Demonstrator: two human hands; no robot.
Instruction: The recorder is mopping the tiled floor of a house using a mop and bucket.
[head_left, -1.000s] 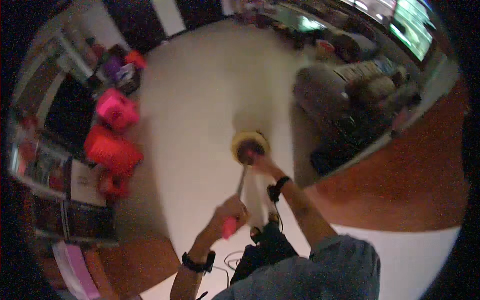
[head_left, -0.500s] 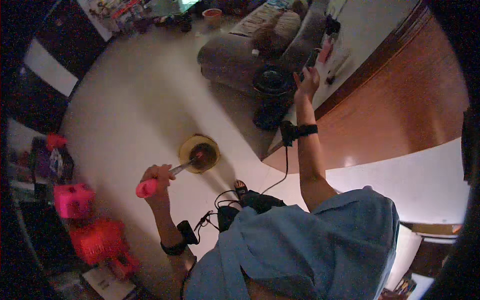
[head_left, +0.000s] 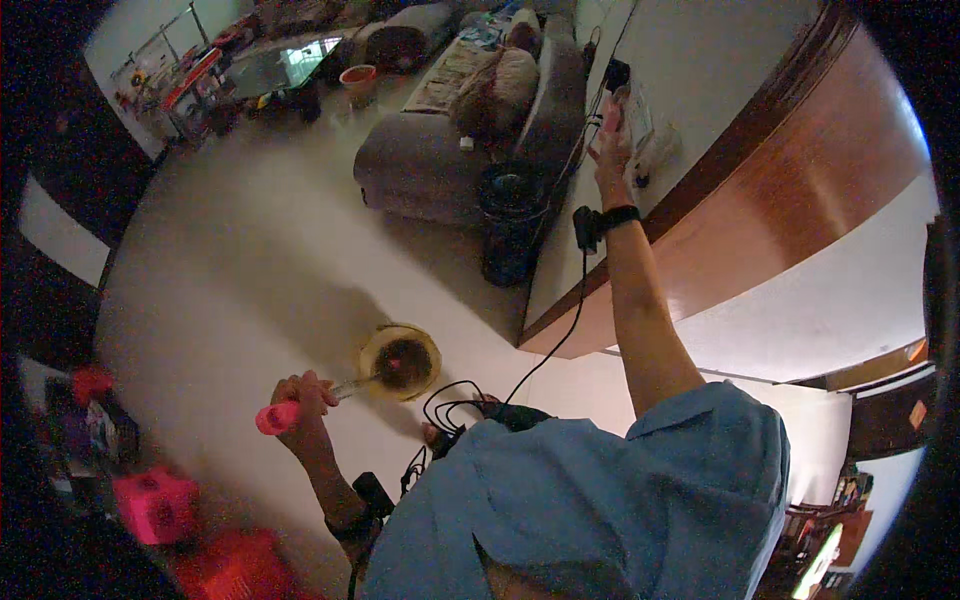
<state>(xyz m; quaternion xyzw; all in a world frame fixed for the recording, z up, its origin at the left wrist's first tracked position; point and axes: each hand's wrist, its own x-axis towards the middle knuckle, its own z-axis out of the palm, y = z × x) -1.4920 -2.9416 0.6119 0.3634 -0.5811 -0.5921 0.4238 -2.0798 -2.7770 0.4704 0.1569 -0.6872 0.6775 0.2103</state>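
My left hand (head_left: 304,393) is closed around a long handle with a pink end (head_left: 279,418). The pale shaft slants right and down to a round, yellow-rimmed, bucket-like thing (head_left: 432,362) on the floor. Its inside is dark with a small reddish spot; what lies there is too blurred to name. My right hand (head_left: 613,158) is raised along the wall, fingers stretched upward and thumb apart. Near its fingertips are a small pink thing and a black box-like thing (head_left: 617,74) with cables; whether the fingers touch either I cannot tell.
A grey sofa (head_left: 415,175) with cushions stands ahead, a black bin (head_left: 510,245) at its near corner. A brown wooden panel (head_left: 760,200) runs along the right. Pink (head_left: 160,505) and red (head_left: 240,570) plastic things are at lower left. Black cables (head_left: 560,345) hang by my body.
The view has shifted, so the sofa shows more fully. My right hand has come up to the pink thing by the wall. My left hand still grips the handle.
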